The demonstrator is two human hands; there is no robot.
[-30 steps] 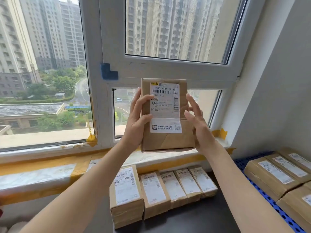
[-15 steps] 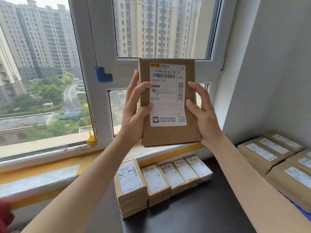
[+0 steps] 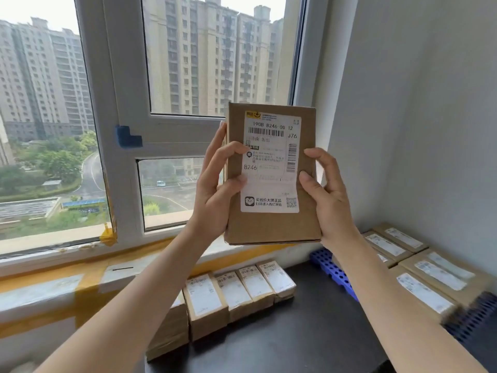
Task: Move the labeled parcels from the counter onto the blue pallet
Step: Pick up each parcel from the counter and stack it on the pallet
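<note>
I hold a flat brown cardboard parcel point(image 3: 271, 227) upright in front of the window, its white shipping label facing me. My left hand point(image 3: 215, 195) grips its left edge, thumb on the label. My right hand point(image 3: 326, 195) grips its right edge. Below, a row of several labeled parcels point(image 3: 242, 292) stands on the dark counter point(image 3: 309, 332) against the sill. At the right, the blue pallet point(image 3: 332, 269) carries several labeled parcels point(image 3: 430, 275) lying flat.
A white-framed window point(image 3: 126, 103) with a taped sill point(image 3: 80, 267) runs along the back. A grey wall point(image 3: 416, 103) closes the right side behind the pallet. Bare counter shows between the parcel row and the pallet.
The parcel has come closer to me and shifted right, still held upright by both hands. My view has swung right, bringing the pallet more into sight.
</note>
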